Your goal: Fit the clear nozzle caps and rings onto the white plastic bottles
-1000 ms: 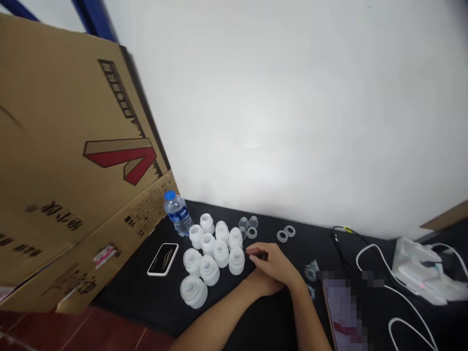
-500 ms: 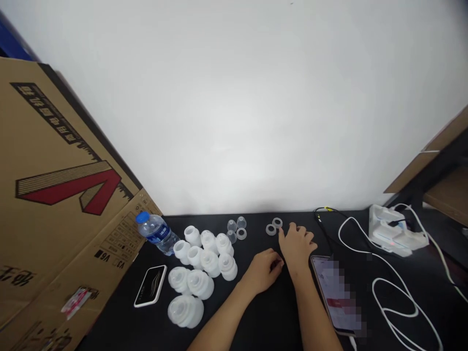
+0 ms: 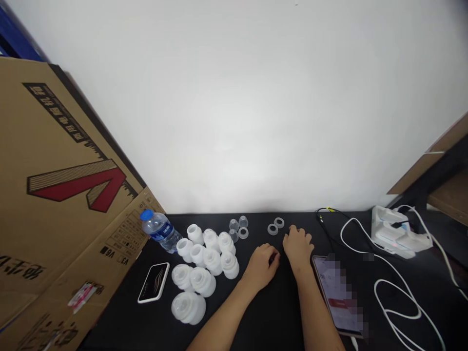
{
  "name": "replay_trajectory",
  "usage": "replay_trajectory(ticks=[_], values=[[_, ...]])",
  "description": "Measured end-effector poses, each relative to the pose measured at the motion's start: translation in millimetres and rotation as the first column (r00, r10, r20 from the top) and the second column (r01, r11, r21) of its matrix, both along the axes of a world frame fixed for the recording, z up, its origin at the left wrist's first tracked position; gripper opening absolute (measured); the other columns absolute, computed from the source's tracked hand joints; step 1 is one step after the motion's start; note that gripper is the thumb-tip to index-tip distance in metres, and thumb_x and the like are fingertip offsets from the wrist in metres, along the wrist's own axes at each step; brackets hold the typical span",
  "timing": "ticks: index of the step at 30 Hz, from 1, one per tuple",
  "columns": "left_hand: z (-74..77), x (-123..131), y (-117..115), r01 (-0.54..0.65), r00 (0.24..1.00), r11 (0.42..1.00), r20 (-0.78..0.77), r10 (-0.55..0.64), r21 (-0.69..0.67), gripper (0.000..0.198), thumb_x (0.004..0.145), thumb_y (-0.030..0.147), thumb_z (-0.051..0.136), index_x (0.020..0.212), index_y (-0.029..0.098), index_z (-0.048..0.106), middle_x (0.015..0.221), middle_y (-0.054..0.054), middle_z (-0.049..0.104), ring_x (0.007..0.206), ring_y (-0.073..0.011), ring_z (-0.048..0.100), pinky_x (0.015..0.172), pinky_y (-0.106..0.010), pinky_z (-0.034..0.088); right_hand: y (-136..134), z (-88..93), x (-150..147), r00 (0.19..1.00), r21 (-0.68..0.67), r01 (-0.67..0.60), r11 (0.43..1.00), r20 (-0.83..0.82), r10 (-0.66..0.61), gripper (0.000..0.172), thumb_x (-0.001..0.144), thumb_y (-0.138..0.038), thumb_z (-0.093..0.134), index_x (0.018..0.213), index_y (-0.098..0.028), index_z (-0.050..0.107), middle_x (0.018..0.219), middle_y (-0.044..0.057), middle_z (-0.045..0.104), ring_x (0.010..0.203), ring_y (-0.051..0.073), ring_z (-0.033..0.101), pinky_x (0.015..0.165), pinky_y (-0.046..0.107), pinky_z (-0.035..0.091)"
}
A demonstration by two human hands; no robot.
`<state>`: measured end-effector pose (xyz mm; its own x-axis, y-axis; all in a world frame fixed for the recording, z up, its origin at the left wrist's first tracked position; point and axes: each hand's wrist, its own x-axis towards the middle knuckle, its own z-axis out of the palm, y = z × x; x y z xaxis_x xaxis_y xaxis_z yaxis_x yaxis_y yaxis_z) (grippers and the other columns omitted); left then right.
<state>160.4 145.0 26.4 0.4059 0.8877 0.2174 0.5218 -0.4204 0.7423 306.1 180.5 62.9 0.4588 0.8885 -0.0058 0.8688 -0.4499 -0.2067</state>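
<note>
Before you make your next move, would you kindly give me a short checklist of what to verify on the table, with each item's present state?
1. Left hand empty: cannot tell, its curled fingers may hide something.
2. Right hand apart from the two clear rings: ok.
3. White frosted parts all upright: not ok, the largest piece lies on its side.
4. Water bottle capped: ok, its blue cap is on.
5. Phone uncovered by the hands: ok.

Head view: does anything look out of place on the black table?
Two things: a brown corrugated cardboard carton leans tilted over the left end of the black tabletop, and the smartphone beside the right hand has its screen pixelated.
</note>
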Motion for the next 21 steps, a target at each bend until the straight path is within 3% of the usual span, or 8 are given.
replay_trajectory(ticks=[6, 10, 13, 16, 21], values=[[-1.3, -0.4, 1.4, -0.011, 0.999, 1.000, -0.052, 0.011, 0.007, 0.016, 0.103, 0.020, 0.056, 0.096, 0.022, 0.070, 0.095, -0.004, 0.071, 0.091, -0.0229, 0.067, 0.090, -0.039, 0.048, 1.4, 0.4, 0.4, 0.997, 0.001, -0.070, 0.998, -0.012, 0.070, 0.033, 0.106, -0.023, 0.054, 0.135, -0.015, 0.067, 0.129, 0.022, 0.069, 0.124, 0.037, 0.063, 0.091, 0.040, 0.052], [-1.2, -1.8, 3.0, -0.087, 0.992, 0.989, -0.075, 0.096, 0.116, 0.015, 0.102, 0.016, 0.056, 0.098, 0.023, 0.069, 0.098, -0.005, 0.072, 0.097, -0.0246, 0.067, 0.100, -0.045, 0.048, 3.0, -3.9, 4.9, 0.993, 0.053, -0.106, 0.993, -0.046, 0.108, 0.036, 0.103, -0.011, 0.047, 0.132, -0.015, 0.067, 0.124, 0.020, 0.071, 0.120, 0.034, 0.065, 0.089, 0.037, 0.051], [-1.9, -5.0, 5.2, -0.187, 0.976, 0.953, -0.063, 0.207, 0.237, 0.017, 0.103, 0.014, 0.054, 0.104, 0.024, 0.067, 0.103, -0.005, 0.072, 0.103, -0.0247, 0.067, 0.122, -0.057, 0.034, 4.8, -7.9, 8.3, 0.989, 0.088, -0.118, 0.989, -0.077, 0.124, 0.042, 0.100, -0.004, 0.043, 0.131, -0.018, 0.068, 0.123, 0.017, 0.071, 0.118, 0.031, 0.065, 0.084, 0.034, 0.049], [-5.5, -7.8, 8.2, -0.238, 0.958, 0.929, -0.089, 0.273, 0.284, 0.015, 0.102, 0.014, 0.055, 0.104, 0.025, 0.066, 0.104, -0.004, 0.071, 0.104, -0.0250, 0.067, 0.130, -0.063, 0.021, 7.3, -9.5, 10.1, 0.984, 0.115, -0.143, 0.983, -0.091, 0.154, 0.044, 0.098, -0.001, 0.044, 0.130, -0.020, 0.068, 0.123, 0.016, 0.072, 0.116, 0.030, 0.065, 0.083, 0.034, 0.047], [-12.4, -8.2, 11.1, -0.238, 0.932, 0.927, -0.202, 0.302, 0.291, 0.011, 0.102, 0.016, 0.058, 0.100, 0.024, 0.066, 0.102, -0.005, 0.070, 0.105, -0.0274, 0.065, 0.128, -0.066, 0.025, 11.5, -9.6, 8.8, 0.970, 0.147, -0.160, 0.976, -0.159, 0.183, 0.040, 0.101, -0.005, 0.046, 0.129, -0.020, 0.070, 0.124, 0.014, 0.072, 0.115, 0.029, 0.066, 0.085, 0.033, 0.047]])
